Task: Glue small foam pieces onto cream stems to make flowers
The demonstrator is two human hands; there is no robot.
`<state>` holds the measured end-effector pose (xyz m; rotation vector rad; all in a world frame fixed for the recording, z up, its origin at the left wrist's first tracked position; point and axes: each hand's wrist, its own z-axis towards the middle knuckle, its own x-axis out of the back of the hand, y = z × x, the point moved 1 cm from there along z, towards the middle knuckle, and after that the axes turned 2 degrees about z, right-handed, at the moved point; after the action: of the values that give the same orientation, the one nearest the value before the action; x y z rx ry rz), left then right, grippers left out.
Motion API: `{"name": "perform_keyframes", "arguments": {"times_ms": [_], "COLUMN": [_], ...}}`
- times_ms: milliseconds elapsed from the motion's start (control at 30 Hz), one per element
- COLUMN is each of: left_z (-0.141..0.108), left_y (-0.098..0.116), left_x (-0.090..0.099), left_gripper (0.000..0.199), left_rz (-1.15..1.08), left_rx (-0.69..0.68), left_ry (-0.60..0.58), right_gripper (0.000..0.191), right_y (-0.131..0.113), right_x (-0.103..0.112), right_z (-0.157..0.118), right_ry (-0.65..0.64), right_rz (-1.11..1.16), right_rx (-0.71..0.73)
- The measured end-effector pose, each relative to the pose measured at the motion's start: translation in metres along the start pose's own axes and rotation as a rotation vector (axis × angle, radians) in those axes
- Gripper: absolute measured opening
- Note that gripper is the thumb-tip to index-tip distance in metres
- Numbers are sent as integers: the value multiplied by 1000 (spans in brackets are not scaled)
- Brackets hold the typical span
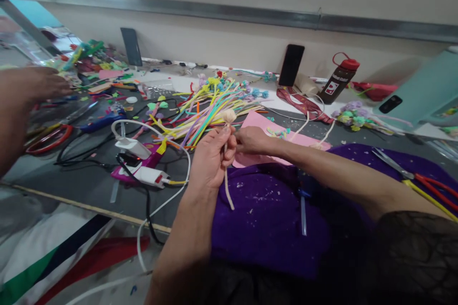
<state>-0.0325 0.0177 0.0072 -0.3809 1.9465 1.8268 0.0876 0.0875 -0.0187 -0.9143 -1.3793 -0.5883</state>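
Note:
A cream fluffy flower (pixel 229 116) on a cream stem (pixel 228 189) stands upright at the middle of the view. My left hand (pixel 216 155) is closed round the stem just below the flower head, and the stem's lower end hangs down over the purple cloth (pixel 265 219). My right hand (pixel 252 140) touches the left fingers from the right side, its fingertips pressed together near the stem; what they pinch is hidden. Beneath the right hand lies a pink sheet (pixel 250 121).
Behind the hands lies a pile of coloured stems (pixel 211 109). Left are a power strip with chargers (pixel 143 176), a glue gun (pixel 102 123), red-handled scissors (pixel 53 140) and another person's hand. Right are a bottle (pixel 338 81), a phone (pixel 291 66) and scissors (pixel 411 174).

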Motion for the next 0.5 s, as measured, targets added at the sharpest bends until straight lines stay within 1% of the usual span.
{"name": "perform_keyframes", "arguments": {"times_ms": [67, 133, 233, 300, 367, 500], "left_z": [0, -1, -1, -1, -1, -2], "left_y": [-1, -2, -2, -3, -5, -11], "left_x": [-1, -2, -2, -2, -3, -7], "left_gripper": [16, 15, 14, 15, 16, 18], "left_rz": [-9, -20, -30, -23, -8, 20], "left_rx": [10, 26, 57, 75, 92, 140], "left_ry": [-4, -15, -33, -41, -44, -56], "right_gripper": [20, 16, 16, 19, 19, 14], "right_y": [0, 3, 8, 13, 18, 29], "right_x": [-6, -6, 3, 11, 19, 25], "right_z": [6, 10, 6, -4, -20, -60], "right_ry": [-3, -6, 17, 49, 64, 67], "right_rz": [10, 42, 128, 193, 398, 1150], "right_rx": [-11, -15, -4, 8, 12, -62]}}
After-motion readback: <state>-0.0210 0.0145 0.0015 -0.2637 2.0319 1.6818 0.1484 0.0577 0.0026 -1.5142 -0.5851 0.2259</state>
